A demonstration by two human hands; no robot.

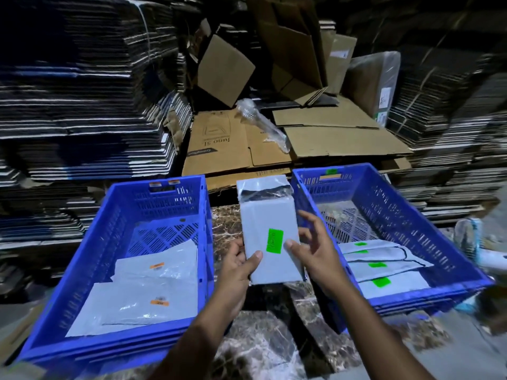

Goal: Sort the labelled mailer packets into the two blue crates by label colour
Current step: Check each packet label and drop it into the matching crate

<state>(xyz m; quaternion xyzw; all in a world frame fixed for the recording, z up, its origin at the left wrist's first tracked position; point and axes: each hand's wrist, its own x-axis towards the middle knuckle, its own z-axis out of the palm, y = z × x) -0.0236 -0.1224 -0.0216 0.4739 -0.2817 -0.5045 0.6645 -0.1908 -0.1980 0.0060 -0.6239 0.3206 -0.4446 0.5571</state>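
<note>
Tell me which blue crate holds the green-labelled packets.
The right crate: its packets carry green labels; the left crate holds orange-labelled ones.

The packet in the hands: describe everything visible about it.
The packet is a grey plastic mailer, rectangular and bulging as if filled, with a green label on its top face near the person. Its far end is wrapped in wrinkled clear film over a dark band. It is held above the gap between the two blue crates, long axis pointing away. The left hand grips its near left corner, thumb on top; the right hand touches its right edge, fingers spread.
</note>
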